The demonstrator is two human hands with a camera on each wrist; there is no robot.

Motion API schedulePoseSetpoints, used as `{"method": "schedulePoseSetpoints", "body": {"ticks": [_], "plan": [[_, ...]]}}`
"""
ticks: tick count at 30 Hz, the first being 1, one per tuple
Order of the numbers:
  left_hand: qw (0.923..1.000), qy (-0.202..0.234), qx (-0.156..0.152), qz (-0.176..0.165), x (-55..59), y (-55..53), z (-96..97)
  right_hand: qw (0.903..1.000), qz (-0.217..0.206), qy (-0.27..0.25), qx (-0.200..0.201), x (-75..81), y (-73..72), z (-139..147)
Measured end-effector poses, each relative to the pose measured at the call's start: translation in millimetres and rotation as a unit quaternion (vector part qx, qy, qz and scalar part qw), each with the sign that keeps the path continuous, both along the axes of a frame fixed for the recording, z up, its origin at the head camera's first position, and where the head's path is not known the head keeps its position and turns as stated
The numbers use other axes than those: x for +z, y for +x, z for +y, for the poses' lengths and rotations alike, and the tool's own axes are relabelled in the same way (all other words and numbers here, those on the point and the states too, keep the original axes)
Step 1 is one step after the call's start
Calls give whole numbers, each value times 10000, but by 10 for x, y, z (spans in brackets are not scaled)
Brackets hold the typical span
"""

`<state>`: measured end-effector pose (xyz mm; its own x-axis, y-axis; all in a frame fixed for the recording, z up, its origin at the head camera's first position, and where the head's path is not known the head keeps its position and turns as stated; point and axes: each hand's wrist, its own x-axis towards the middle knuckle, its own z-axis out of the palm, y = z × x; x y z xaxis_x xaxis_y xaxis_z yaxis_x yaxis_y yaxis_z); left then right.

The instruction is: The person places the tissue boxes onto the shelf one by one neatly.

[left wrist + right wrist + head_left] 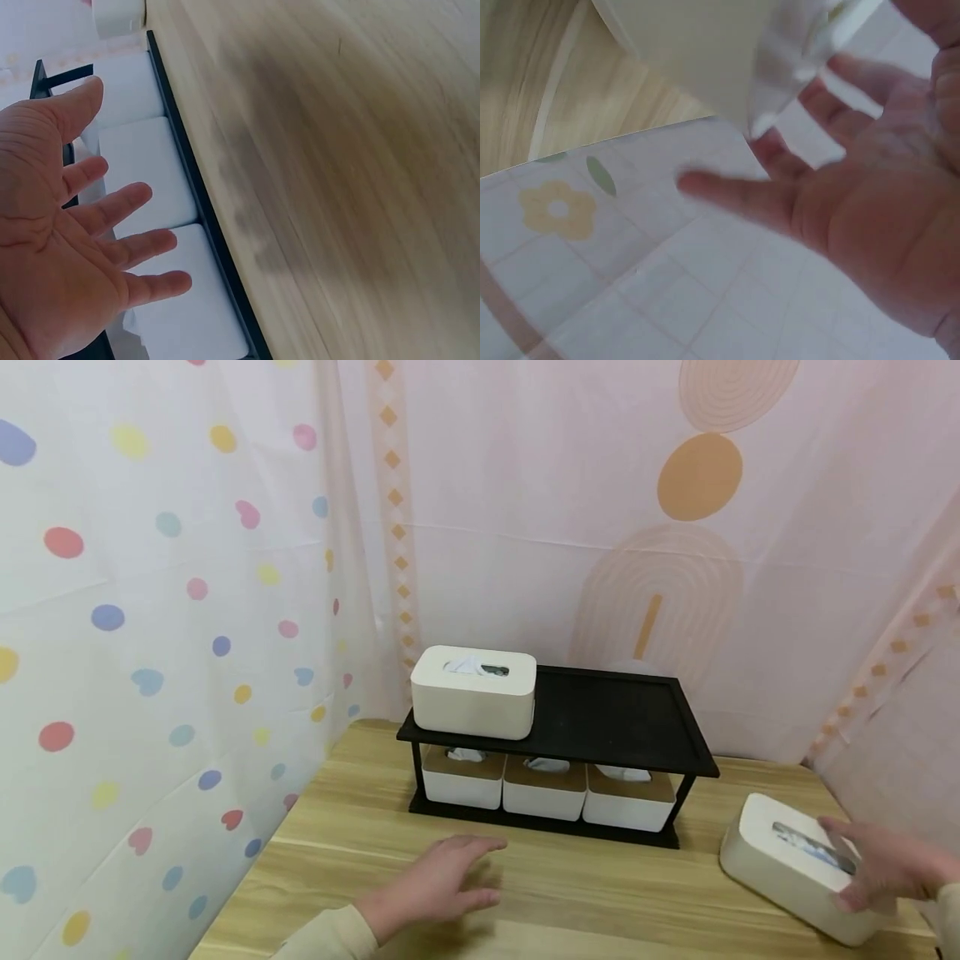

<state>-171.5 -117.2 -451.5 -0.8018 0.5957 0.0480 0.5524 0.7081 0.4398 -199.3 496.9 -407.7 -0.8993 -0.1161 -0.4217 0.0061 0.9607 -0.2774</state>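
Observation:
At the right of the table, a white tissue box [776,866] with a slot in its top lies at an angle. My right hand [892,864] is at its near right end, fingers spread around that end; the right wrist view shows them blurred beside the box [697,52], contact unclear. My left hand [438,889] hovers above the table in front of a black two-tier rack [615,710], its fingers extended and holding nothing. A similar white tissue box [472,706] stands on the left of the rack's top.
Under the rack's top sit three smaller white tissue boxes with brown lids, the left box [462,789], the middle box [543,802] and the right box [628,810]. The wooden table [600,893] meets patterned curtains [480,577] at the back and sides.

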Motion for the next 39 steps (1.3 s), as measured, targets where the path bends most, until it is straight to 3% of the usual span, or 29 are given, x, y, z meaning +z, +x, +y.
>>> {"method": "schedulePoseSetpoints", "body": {"ticks": [2,5,10,14,18,21,24,29,34,39], "plan": [[9998,7,-110,-153,-20,-7,27,9998,-62,-141,144,15,89,-89],[9986,56,-291,-439,-49,-5,85,9961,292,-398,732,10,257,-250],[9959,179,-511,-718,-98,49,232,9762,1020,-879,1699,-49,407,-609],[9953,347,-567,-711,-133,120,341,9730,1387,-991,1559,-106,452,-1146],[9953,461,-385,-759,-159,174,402,9546,2289,-1221,1467,-258,501,-1665],[9935,690,-102,-895,-173,191,393,9445,2089,-2052,1489,-348,486,-1940],[9898,1030,145,-976,-202,171,336,9326,1451,-2884,1613,-436,434,-2068],[9838,1460,318,-993,-280,64,215,9348,835,-3086,1543,-543,362,-2153],[9809,1608,294,-1055,-309,-45,145,9273,709,-3376,1452,-599,333,-2225],[9652,1947,279,-1721,-281,-214,80,9199,847,-3560,1411,-661,323,-2281]]}}
